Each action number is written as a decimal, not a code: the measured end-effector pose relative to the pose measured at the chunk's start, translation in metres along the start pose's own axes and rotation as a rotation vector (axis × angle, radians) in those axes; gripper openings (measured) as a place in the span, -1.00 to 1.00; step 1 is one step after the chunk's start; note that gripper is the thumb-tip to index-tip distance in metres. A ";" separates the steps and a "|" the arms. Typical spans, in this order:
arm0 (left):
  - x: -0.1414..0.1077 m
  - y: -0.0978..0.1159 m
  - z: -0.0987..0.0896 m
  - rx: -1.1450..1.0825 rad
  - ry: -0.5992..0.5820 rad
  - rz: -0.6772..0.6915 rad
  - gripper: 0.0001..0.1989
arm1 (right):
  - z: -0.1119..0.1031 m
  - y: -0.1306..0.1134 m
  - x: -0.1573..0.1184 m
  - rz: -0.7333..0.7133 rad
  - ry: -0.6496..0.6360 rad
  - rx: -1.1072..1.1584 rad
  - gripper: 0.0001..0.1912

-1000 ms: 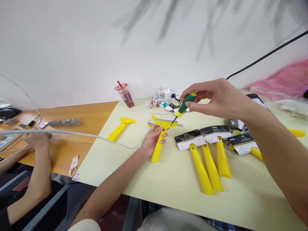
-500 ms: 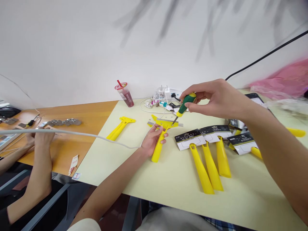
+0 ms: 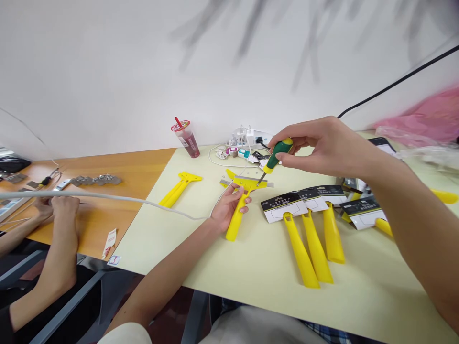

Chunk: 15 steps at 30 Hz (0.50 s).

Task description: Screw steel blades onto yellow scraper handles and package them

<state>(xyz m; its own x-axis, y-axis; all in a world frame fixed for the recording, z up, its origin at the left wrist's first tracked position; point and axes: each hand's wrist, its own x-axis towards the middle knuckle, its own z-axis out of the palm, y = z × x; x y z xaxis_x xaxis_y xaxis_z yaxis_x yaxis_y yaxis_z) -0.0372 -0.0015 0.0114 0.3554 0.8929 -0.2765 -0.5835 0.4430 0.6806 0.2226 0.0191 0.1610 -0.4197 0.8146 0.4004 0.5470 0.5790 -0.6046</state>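
My left hand [image 3: 227,206] is wrapped round the handle of a yellow scraper [image 3: 234,222], whose wide head holds a grey metal blade. In my right hand [image 3: 308,143] is a green and yellow screwdriver [image 3: 274,156], slanting down to the left, with its tip at a screw on the right side of the scraper head. Another yellow scraper part [image 3: 179,188] lies left of my left hand. To the right are several yellow handles [image 3: 300,251] with black and white cards [image 3: 284,207]. Small screws lie behind the held scraper.
A cup with a red straw [image 3: 188,142] stands by the wall, left of a power strip [image 3: 256,137] with chargers and cables. A white cable [image 3: 107,196] crosses the left side. Another person's hands [image 3: 64,205] work at the wooden table [image 3: 143,165]. Pink plastic [image 3: 423,119] lies far right.
My hands, the scraper and the screwdriver have hardly moved. The other person's hands at the left have shifted slightly.
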 end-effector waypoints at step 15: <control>0.001 0.000 -0.001 -0.029 -0.006 -0.011 -0.59 | -0.004 -0.002 -0.003 -0.043 0.008 -0.003 -0.82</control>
<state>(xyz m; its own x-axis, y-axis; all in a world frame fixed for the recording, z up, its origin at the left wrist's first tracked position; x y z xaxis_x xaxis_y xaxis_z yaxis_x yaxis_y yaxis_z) -0.0372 -0.0008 0.0102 0.3662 0.8875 -0.2798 -0.6002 0.4551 0.6578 0.2260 0.0150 0.1641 -0.4370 0.7893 0.4312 0.5310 0.6134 -0.5847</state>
